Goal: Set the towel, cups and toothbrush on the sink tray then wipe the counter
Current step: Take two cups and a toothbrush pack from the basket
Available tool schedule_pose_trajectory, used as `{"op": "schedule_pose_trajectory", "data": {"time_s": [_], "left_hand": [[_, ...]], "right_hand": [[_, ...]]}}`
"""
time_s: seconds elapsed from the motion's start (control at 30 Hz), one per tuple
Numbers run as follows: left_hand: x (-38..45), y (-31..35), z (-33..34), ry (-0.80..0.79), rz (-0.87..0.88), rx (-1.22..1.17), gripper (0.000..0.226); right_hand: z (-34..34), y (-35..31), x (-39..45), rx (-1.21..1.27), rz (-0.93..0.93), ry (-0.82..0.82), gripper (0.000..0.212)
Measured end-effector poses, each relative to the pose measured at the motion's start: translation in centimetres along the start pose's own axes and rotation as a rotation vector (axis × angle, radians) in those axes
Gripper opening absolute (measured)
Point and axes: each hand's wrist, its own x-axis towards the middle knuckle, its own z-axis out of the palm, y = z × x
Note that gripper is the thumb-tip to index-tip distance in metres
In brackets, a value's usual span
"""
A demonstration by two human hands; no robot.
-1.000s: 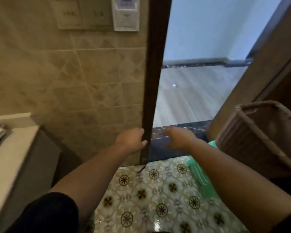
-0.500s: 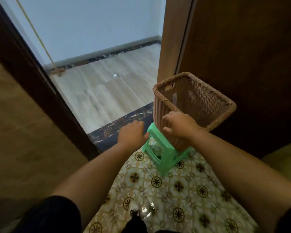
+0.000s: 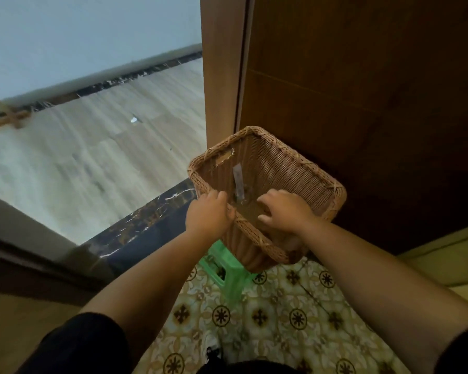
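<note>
A woven wicker basket stands tilted on a green plastic stool by the door. Inside it, against the far wall, I see a thin wrapped strip that may be the toothbrush and below it something clear and round, perhaps a cup. My left hand grips the basket's near left rim. My right hand reaches over the near rim into the basket with its fingers bent and apart, holding nothing that I can see. No towel, sink tray or counter is in view.
A dark wooden door stands right behind the basket. To the left, a dark marble threshold leads to a pale wood floor. Patterned tiles cover the floor under me.
The view swung from the tiled wall and counter edge to the basket. Both hands moved up onto the basket; the left took its rim and the right went inside.
</note>
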Motion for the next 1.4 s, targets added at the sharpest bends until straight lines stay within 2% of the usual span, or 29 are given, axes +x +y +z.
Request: {"op": "schedule_pose_trajectory", "data": {"time_s": [0.17,0.33,0.53,0.73,0.83,1.0,1.1,1.17,1.3,1.4], "left_hand": [[5.0,0.7,1.7,-0.016,-0.023,-0.003,0.025],[8.6,2.0,4.8,-0.061,-0.193,-0.015,0.028],[10.9,5.1,9.0,-0.061,-0.521,-0.06,0.021],[11.8,8.1,13.1,-0.133,-0.819,-0.171,0.031],[12.9,8.4,15.8,-0.121,-1.038,-0.256,0.04],[14.8,8.2,21.5,0.042,-1.415,-0.355,0.043],[15.4,7.9,24.9,0.09,-1.608,-0.466,0.051],[15.3,7.6,27.1,0.113,-1.681,-0.542,0.058],[14.9,6.6,30.8,0.188,-1.771,-0.635,0.073],[14.7,5.4,32.7,0.262,-1.772,-0.65,0.084]], "right_hand": [[1.2,4.4,5.4,0.029,-0.022,-0.065,0.051],[3.2,8.5,11.4,0.01,-0.146,-0.117,0.05],[5.7,13.5,17.1,-0.076,-0.341,-0.163,0.043],[9.0,15.9,19.9,-0.134,-0.493,-0.188,0.049],[12.3,16.3,20.7,-0.147,-0.514,-0.218,0.053],[18.5,16.6,22.1,-0.132,-0.415,-0.236,0.065],[21.4,16.6,23.2,0.004,-0.246,-0.259,0.068],[22.8,16.4,23.8,0.123,-0.118,-0.259,0.071],[25.9,15.4,24.6,0.316,0.016,-0.205,0.089],[28.1,14.9,25.4,0.465,0.124,-0.148,0.098]]}}
